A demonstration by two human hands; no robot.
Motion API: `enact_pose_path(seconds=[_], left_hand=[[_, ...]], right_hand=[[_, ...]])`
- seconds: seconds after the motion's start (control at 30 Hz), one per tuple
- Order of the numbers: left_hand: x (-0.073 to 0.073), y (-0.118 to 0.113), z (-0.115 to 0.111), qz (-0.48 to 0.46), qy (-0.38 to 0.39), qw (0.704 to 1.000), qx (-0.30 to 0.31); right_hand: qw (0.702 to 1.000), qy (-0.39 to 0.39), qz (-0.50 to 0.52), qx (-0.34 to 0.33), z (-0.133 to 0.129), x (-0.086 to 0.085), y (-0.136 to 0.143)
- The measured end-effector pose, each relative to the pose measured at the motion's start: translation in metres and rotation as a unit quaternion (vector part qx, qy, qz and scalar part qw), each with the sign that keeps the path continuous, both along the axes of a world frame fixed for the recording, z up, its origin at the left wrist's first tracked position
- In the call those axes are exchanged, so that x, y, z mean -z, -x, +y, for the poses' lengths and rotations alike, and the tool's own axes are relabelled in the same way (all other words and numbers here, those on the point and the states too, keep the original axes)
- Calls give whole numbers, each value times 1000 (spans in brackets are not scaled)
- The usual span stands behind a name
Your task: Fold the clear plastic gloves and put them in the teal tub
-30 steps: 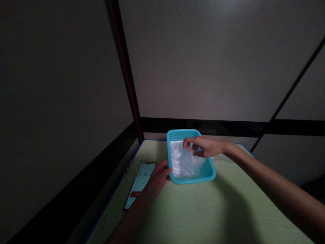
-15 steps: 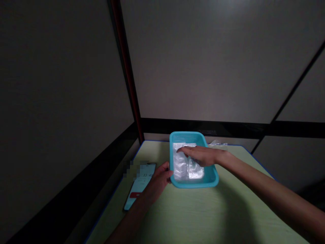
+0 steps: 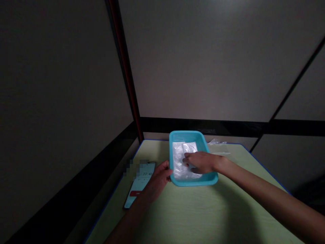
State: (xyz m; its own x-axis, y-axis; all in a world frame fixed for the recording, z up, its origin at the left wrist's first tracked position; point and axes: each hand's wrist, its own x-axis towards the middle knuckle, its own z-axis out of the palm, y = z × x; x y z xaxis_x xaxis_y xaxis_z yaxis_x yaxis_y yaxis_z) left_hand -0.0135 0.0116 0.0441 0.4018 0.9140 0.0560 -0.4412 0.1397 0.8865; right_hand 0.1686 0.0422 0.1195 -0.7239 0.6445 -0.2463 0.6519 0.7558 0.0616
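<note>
A light-blue plastic tray [image 3: 194, 183] holds flat, clear plastic bags [image 3: 178, 169] laid side by side and partly overlapping. My left hand [image 3: 161, 174] pinches the tray's left rim between thumb and fingers. Over the right part of the tray is my right hand [image 3: 203, 162], palm down. Its fingers are slightly bent and apart from the thumb, and the fingertips rest on or just above the bags. Nothing shows held in that hand, though it hides part of the bags beneath it.
A phone [image 3: 142, 184] with a lit timer screen lies left of the tray, partly behind my left arm. Another clear plastic bag [image 3: 220, 147] lies behind my right wrist. The pale green table [image 3: 188, 217] has a blue edge and stands against walls at the back and left.
My right hand has shifted slightly right and toward me over the bags, its fingers bending downward. The right-hand bag now lies slightly tilted. My left hand keeps its hold on the rim.
</note>
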Motion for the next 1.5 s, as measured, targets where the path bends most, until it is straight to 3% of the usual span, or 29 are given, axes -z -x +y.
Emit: enact_pose_path(seconds=[0.2, 0.5, 0.73, 0.83, 0.93, 1.03, 1.13, 1.27, 1.4, 1.5], left_hand=[[2, -1, 1, -12, 0, 1000, 7], [-4, -3, 0, -24, 34, 998, -39], [-5, -5, 0, -14, 46, 997, -60], [-3, -6, 2, -10, 52, 996, -65], [-1, -6, 5, -28, 58, 995, -79], [2, -6, 8, -47, 60, 991, -106], [7, -4, 13, -41, 47, 991, -115], [15, -4, 19, -36, 40, 990, -130], [18, -4, 22, -16, 42, 984, -175], [17, -5, 23, -3, 35, 980, -194]], right_hand=[[999, 8, -34, 15, 1, 8, 8], [999, -14, 26, 26, 3, -18, -4], [996, -81, -2, 43, 10, -2, -2], [994, -104, 7, 45, 12, -4, -2], [981, -166, 76, 66, 16, -15, -16], [953, -219, 135, 157, 27, -19, -47], [931, -200, 138, 271, 39, -2, -84], [931, -156, 117, 309, 42, 47, -115], [927, -129, 115, 333, 29, 92, -118], [925, -115, 128, 339, 15, 108, -112]])
